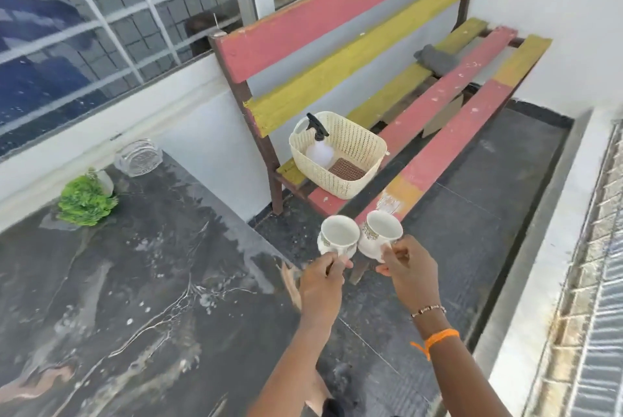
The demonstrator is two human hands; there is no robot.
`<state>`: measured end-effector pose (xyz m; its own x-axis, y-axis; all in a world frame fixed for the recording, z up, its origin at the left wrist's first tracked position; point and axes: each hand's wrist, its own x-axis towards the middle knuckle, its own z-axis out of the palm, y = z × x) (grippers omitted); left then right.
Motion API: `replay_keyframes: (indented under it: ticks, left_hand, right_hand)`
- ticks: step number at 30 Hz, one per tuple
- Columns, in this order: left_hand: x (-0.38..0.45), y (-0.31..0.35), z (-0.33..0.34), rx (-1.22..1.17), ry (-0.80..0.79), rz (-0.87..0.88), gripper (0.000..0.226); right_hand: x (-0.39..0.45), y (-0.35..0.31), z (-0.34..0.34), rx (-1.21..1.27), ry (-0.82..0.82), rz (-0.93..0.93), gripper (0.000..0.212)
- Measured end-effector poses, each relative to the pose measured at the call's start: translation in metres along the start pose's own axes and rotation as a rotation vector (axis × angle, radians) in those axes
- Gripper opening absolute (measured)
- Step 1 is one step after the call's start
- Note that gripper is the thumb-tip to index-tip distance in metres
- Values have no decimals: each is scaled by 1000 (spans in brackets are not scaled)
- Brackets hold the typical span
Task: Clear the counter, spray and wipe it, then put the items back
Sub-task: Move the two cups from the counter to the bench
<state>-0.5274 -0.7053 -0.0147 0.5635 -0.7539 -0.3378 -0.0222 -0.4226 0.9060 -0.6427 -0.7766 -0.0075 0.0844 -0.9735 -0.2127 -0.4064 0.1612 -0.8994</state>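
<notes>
left hand (pixel 320 285): pinching the handle of a white cup (pixel 338 236), held in the air past the counter's corner.
right hand (pixel 409 271): pinching the handle of a second white cup (pixel 380 235), just beside the first.
cups: glossy white, small dark-gold pattern on the side, mouths tipped toward me, look empty.
counter (pixel 135 298): dark marbled stone, pale streaks; a green plant (pixel 84 199) and a glass dish (pixel 137 157) at its back edge.
bench (pixel 421 106): cream basket (pixel 340 153) holding a spray bottle (pixel 318 143); grey cloth (pixel 436 59) farther along.
</notes>
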Motion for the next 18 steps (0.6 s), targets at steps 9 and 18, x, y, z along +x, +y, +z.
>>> replay_keyframes:
  ticks: [9,18]
  left_hand:
    - [104,-8,96,171,43,-191,27]
    - [170,-40,167,112,130,-465,24]
  right_hand:
    - [133,49,-9,-65,-120,166,11]
    - [241,104,-1,-202,-374,294,8]
